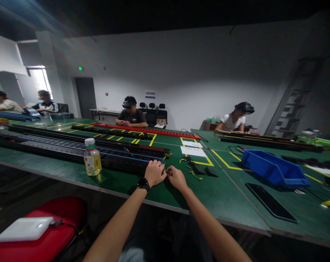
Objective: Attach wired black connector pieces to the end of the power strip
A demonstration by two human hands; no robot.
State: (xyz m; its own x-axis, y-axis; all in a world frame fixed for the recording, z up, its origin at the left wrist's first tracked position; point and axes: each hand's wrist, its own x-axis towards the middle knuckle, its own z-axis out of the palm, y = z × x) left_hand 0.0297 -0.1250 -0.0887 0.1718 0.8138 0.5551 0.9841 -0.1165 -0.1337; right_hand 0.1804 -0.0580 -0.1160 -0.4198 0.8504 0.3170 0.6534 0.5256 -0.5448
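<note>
My left hand (154,173), with a dark watch on its wrist, lies over the right end of a long black rail (126,164), fingers bent around that end. Close beside it, my right hand (177,177) is closed in a pinch at the rail's tip. Whatever sits between its fingertips is small and dark, too hidden to name. A blue strip (132,155) runs along the rail. Small yellow-green wires (195,176) and flat black pieces (211,171) lie to the right of my hands on the green table (219,196).
A drink bottle (92,160) stands left of my hands near the table edge. To the right are a blue bin (274,169) and a phone (271,202). Beyond lie white papers (192,151) and a red rail (145,130). Several people sit around the tables.
</note>
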